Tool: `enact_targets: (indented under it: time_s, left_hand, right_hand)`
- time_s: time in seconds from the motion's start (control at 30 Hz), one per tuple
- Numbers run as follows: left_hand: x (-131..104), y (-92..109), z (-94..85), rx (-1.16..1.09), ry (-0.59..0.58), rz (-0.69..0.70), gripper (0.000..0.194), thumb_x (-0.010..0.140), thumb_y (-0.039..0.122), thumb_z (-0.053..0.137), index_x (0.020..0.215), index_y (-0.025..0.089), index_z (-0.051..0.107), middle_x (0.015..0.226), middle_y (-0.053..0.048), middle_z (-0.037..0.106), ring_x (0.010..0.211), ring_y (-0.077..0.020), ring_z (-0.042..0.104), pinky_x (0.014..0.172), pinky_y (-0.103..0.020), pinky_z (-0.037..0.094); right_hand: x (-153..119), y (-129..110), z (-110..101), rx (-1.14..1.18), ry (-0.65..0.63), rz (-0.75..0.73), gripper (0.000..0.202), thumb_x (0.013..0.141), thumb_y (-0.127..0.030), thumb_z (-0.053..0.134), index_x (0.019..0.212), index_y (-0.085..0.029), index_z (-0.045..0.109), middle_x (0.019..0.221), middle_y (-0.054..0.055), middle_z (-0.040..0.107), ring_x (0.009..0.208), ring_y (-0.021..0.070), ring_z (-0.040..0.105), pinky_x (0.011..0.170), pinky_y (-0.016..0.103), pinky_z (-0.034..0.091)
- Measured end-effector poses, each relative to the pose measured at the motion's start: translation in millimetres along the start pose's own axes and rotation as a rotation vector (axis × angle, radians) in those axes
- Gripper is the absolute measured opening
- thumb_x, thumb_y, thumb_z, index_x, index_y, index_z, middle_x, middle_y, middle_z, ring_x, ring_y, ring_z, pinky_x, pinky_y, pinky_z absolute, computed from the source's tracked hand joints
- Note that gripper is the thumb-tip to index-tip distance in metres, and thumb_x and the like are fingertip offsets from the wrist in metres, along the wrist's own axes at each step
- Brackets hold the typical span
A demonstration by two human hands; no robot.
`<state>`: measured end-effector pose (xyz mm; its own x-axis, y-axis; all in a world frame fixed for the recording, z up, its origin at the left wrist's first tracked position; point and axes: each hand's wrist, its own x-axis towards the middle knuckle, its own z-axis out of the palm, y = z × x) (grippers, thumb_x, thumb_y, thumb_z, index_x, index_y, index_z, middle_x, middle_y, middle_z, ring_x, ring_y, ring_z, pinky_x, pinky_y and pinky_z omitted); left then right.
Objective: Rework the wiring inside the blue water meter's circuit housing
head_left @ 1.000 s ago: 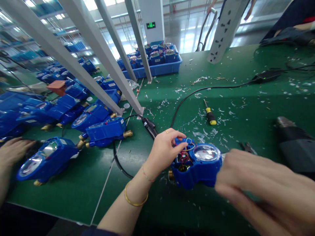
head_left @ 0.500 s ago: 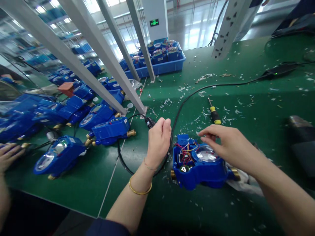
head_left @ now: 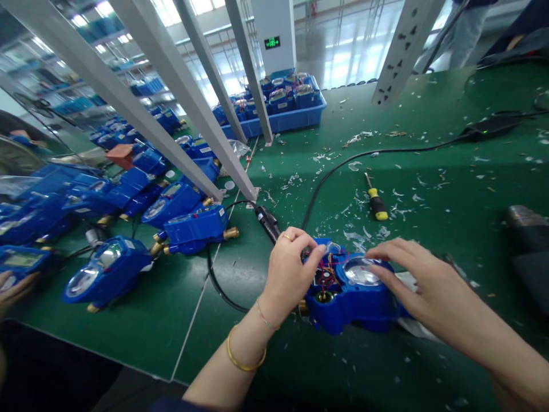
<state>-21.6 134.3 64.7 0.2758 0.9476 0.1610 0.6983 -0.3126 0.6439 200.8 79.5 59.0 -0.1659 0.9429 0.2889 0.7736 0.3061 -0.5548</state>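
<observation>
In the head view a blue water meter (head_left: pixel 355 309) lies before me, its left compartment uncovered, with red, yellow and white wires (head_left: pixel 328 266) showing. My left hand (head_left: pixel 291 263) is at that compartment's left corner, fingers bent and thumb beside the wires; whatever is in the fingertips is hidden. Over the meter's round clear window (head_left: pixel 362 270) is my right hand (head_left: pixel 407 274), thumb and fingers apart, holding nothing I can see. A black corded tool (head_left: pixel 266 220) lies just beyond my left hand. Behind the meter rests a yellow-and-black screwdriver (head_left: pixel 377 203).
More blue meters (head_left: pixel 195 229) crowd the left side, where another person's hand (head_left: pixel 17 289) is on a meter. Grey metal posts (head_left: pixel 240 171) rise from the green table (head_left: pixel 240 343). A blue crate (head_left: pixel 295 118) of meters stands behind. Scraps and a black cable (head_left: pixel 386 151) lie across the surface.
My left hand has moved right, from beside the corded tool to the meter's wired compartment. My right hand has shifted right and down a little. The other person's hand now has a meter.
</observation>
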Motion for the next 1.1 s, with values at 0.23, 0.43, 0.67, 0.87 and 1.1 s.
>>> enact_targets:
  time_s: [0.23, 0.43, 0.67, 0.87, 1.1]
  left_hand:
    - [17.1, -12.1, 4.0, 0.116, -0.249, -0.257, 0.054, 0.1, 0.053, 0.032, 0.061, 0.02, 0.052, 0.059, -0.002, 0.058, 0.059, -0.0177, 0.057, 0.06, -0.028, 0.036]
    - [22.0, -11.3, 14.3, -0.17, -0.492, -0.251, 0.058, 0.091, 0.067, 0.039, 0.062, 0.019, 0.053, 0.061, 0.0, 0.055, 0.061, -0.0157, 0.051, 0.056, -0.027, 0.035]
    - [4.8, -1.4, 19.7, -0.681, -0.67, -0.403, 0.054, 0.081, 0.069, 0.056, 0.066, 0.017, 0.054, 0.061, 0.003, 0.052, 0.055, -0.0096, 0.044, 0.059, -0.026, 0.038]
    - [-4.5, 11.4, 13.3, -0.532, -0.513, -0.314, 0.05, 0.084, 0.063, 0.057, 0.066, 0.017, 0.054, 0.059, 0.004, 0.046, 0.054, -0.0092, 0.039, 0.051, -0.023, 0.028]
    - [-34.2, 36.0, -18.1, -0.124, -0.076, 0.023, 0.035, 0.097, 0.04, 0.048, 0.074, 0.017, 0.061, 0.071, 0.001, 0.054, 0.064, -0.0119, 0.049, 0.061, -0.024, 0.038]
  right_hand:
    - [-25.7, 1.0, 9.0, 0.079, 0.188, -0.002, 0.019, 0.095, -0.03, 0.054, 0.086, -0.021, 0.069, 0.101, 0.006, 0.065, 0.091, 0.016, 0.063, 0.075, 0.027, 0.052]
    - [-58.0, -1.2, 8.8, 0.123, 0.263, -0.101, 0.009, 0.089, -0.02, 0.062, 0.089, -0.021, 0.071, 0.103, 0.006, 0.065, 0.096, 0.0158, 0.064, 0.079, 0.026, 0.055]
    - [-103.3, -1.9, 14.8, 0.077, 0.374, -0.226, 0.024, 0.082, -0.008, 0.066, 0.099, -0.022, 0.072, 0.105, 0.008, 0.067, 0.1, 0.0194, 0.065, 0.082, 0.033, 0.057]
    - [-115.9, -4.3, 19.6, 0.058, 0.385, -0.238, 0.032, 0.08, -0.005, 0.064, 0.106, -0.022, 0.07, 0.11, 0.01, 0.067, 0.104, 0.0223, 0.065, 0.085, 0.038, 0.057]
    - [-110.8, 3.1, 7.9, 0.013, 0.412, -0.132, 0.023, 0.089, -0.016, 0.059, 0.111, -0.021, 0.066, 0.113, 0.009, 0.065, 0.105, 0.0198, 0.064, 0.093, 0.034, 0.053]
